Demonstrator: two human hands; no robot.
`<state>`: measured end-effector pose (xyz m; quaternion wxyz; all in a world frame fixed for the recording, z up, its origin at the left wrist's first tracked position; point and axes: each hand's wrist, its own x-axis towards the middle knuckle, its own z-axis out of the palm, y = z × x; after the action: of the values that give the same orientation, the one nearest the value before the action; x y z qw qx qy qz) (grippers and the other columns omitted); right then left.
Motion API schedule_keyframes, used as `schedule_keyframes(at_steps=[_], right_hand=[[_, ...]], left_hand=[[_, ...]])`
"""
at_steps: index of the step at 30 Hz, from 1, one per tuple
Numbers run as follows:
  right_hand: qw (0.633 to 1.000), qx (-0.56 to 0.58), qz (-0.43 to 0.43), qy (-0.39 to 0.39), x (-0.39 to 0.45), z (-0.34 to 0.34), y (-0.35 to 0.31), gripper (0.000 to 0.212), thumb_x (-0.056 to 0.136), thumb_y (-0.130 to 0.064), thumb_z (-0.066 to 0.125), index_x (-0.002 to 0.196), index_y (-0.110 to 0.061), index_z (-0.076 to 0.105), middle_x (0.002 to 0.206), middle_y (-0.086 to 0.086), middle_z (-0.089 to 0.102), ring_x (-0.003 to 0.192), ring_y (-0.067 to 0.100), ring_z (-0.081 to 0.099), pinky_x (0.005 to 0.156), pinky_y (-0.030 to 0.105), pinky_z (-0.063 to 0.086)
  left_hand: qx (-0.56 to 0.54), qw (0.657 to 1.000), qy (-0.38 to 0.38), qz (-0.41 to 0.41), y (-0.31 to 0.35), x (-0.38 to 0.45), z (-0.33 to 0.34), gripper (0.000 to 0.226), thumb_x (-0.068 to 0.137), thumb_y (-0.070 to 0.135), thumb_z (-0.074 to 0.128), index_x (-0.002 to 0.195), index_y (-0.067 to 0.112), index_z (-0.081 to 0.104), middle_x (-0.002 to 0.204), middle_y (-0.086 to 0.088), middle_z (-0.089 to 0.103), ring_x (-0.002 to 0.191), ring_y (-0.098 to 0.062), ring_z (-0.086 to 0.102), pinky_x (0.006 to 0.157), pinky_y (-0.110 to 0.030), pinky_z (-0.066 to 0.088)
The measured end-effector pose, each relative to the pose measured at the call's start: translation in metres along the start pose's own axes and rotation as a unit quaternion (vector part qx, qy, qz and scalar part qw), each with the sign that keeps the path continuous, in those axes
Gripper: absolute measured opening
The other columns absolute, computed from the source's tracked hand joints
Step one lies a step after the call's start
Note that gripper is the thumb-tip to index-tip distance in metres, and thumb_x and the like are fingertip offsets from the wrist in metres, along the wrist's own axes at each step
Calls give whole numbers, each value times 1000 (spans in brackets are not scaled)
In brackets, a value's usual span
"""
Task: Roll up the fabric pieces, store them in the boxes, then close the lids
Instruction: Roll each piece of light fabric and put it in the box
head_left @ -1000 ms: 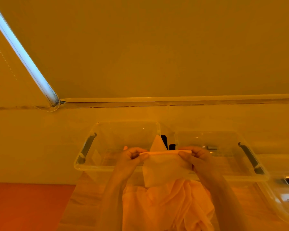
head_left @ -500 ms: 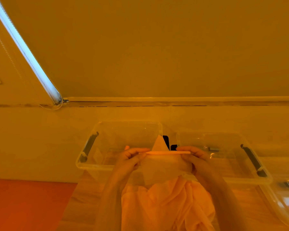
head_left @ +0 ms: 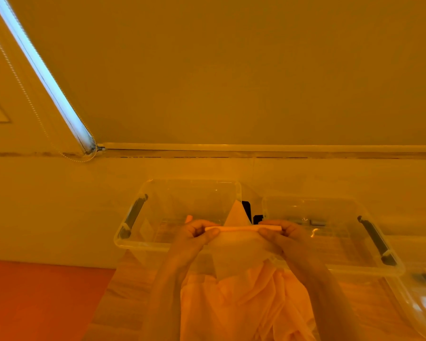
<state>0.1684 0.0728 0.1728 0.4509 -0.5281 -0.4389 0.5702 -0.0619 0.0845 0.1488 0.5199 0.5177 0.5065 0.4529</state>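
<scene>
Nearest the person, a loose heap of fabric (head_left: 244, 306) lies crumpled on the table (head_left: 123, 291) between the forearms. Just above it hangs the sheet (head_left: 239, 257) being worked on, its free tail drooping toward the heap. Its top edge is wound into a thin roll (head_left: 239, 228), and since a second ago that roll looks tighter and the hanging tail shorter, so the rolling is under way but, judging by the cloth left to wind, far from finished. The left hand (head_left: 197, 235) pinches the roll's left end between thumb and curled fingers; the right hand (head_left: 283, 233) pinches the right end the same way, the hands set apart by the roll's length. The roll's long axis runs left to right, level, across the view. It is held in the air over the near rims of the two boxes, not yet inside either. Beyond, the left box (head_left: 133, 242) and right box (head_left: 369, 269) stand side by side, both open. A lid (head_left: 418, 306) lies at the far right.
</scene>
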Motion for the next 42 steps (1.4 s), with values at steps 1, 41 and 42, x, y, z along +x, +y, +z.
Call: schedule_keyframes(at_steps=[1, 41, 42], right_hand=[[1000, 1, -1, 1, 0, 0, 0, 11, 87, -14, 64, 95, -16, 71, 88, 8, 73, 76, 25, 70, 61, 32, 57], [999, 31, -19, 14, -5, 13, -1, 10, 90, -17, 62, 91, -15, 72, 74, 3, 72, 62, 14, 68, 48, 24, 50], [999, 34, -19, 12, -6, 14, -1, 12, 91, -18, 61, 91, -13, 72, 73, 4, 71, 59, 14, 67, 47, 23, 49]], left_hand=[[5, 1000, 8, 7, 0, 1, 1, 4, 70, 36, 75, 73, 38, 75, 76, 18, 72, 94, 21, 54, 116, -61, 8], [-116, 986, 101, -67, -16, 12, 11, 62, 47, 67, 84, 95, 28, 74, 149, -26, 30, 137, -43, 30, 96, -54, 46], [-111, 987, 99, -57, -11, 8, 13, 53, 53, 67, 80, 91, 31, 74, 144, -25, 38, 132, -41, 38, 92, -52, 48]])
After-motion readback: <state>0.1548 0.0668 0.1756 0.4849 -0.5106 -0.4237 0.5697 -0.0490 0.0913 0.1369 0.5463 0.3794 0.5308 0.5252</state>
